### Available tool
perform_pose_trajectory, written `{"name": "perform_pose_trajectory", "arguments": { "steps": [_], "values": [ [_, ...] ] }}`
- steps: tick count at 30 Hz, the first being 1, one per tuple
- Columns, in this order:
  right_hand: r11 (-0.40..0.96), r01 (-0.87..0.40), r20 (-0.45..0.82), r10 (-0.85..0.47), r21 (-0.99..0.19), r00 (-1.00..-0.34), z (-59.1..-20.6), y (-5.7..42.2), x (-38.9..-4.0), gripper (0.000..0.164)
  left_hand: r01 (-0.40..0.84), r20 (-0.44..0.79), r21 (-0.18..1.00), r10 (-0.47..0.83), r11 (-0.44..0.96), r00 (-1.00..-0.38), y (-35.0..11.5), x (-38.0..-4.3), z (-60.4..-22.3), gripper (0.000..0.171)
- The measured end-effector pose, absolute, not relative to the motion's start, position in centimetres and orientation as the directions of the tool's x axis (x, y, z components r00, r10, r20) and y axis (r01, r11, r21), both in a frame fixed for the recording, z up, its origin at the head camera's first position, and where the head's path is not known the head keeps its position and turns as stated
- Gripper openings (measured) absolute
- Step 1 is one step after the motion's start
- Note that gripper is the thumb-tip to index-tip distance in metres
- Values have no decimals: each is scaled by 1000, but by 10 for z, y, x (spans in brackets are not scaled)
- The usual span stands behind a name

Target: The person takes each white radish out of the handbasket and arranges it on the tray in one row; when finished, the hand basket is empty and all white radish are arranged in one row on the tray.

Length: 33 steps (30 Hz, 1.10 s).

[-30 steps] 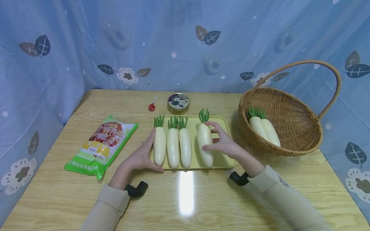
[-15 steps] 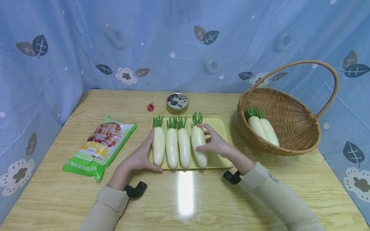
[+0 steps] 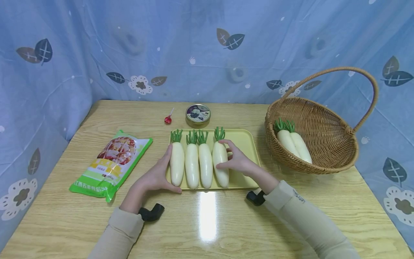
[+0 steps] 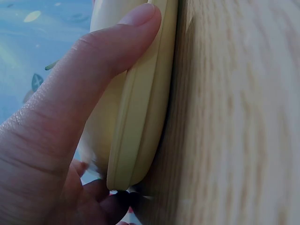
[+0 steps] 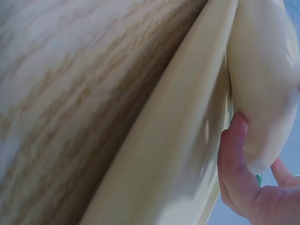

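Note:
My right hand (image 3: 237, 160) grips a white radish (image 3: 220, 165) with green stubs, thumb and fingers at its right side. The radish lies over the yellow tray (image 3: 244, 144), leaning slightly, and its lower end shows close above the tray wall in the right wrist view. To its left, three more radishes (image 3: 192, 167) lie side by side on the tray. My left hand (image 3: 158, 174) holds the tray at its front left corner. In the left wrist view the thumb (image 4: 140, 23) presses on the rim, and the other fingers are partly hidden behind the tray.
A wicker basket (image 3: 323, 126) with two radishes (image 3: 295, 145) stands at the right. Left of the tray lies a green food packet (image 3: 113, 162). A round tin (image 3: 198, 115) and a red lollipop (image 3: 168, 119) sit behind the tray. A blue curtain (image 3: 194, 43) hangs around the table.
My right hand has moved left with its radish, bringing it up beside the other three on the tray. The left hand stays at the tray's corner.

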State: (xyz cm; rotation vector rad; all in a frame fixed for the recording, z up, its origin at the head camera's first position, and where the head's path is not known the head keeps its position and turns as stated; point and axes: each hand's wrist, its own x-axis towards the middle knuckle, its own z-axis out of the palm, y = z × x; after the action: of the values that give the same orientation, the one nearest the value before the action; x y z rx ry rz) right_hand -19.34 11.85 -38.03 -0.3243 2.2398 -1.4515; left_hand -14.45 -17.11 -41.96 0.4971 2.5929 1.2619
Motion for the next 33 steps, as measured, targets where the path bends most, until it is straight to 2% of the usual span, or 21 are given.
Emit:
{"name": "perform_pose_trajectory", "arguments": {
  "steps": [16,23,33],
  "values": [
    [469,-57,-224,-520,-881,-824,-389,118,-202,83,197,-54,791,388,579,-920,-170,-144,-419,149],
    [533,-47,-260,-486,-845,-834,-387,119,-201,81,196,-56,790,387,581,-920,-170,-144,-420,148],
    [538,-43,-264,-480,-842,-837,-386,120,-203,84,191,-64,784,384,591,-921,-170,-144,-419,148]
  ]
}}
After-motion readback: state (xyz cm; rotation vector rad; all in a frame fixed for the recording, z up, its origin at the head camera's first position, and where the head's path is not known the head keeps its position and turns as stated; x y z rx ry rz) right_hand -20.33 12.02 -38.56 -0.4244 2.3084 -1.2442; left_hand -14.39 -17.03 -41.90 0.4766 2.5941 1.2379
